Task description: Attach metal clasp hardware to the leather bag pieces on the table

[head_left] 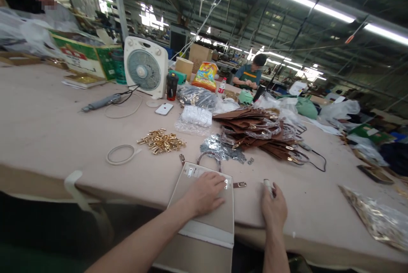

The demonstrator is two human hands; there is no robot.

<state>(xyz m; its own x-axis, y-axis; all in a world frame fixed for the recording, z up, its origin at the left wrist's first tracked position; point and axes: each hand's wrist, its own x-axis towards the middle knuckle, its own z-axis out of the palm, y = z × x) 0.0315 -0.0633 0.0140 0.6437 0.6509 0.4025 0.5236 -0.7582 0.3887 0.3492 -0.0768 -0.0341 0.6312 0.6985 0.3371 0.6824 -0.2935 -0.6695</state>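
My left hand [204,192] lies flat with its fingers spread on a beige bag panel [208,222] that hangs over the table's near edge. The panel has a curved handle [208,156] and small metal fittings along its top. A brown strap with a buckle [239,184] sticks out at its right side. My right hand [274,209] rests on the table to the right of the panel, its fingers curled round a small white cylindrical object [268,186].
A heap of gold fittings [162,141], a white tape ring [121,154], silver pieces [219,147] and stacked brown leather parts [261,130] lie beyond. Farther back stand a white fan [145,67], a black cup [172,86], a phone [164,108] and plastic bags. A person sits at the far end.
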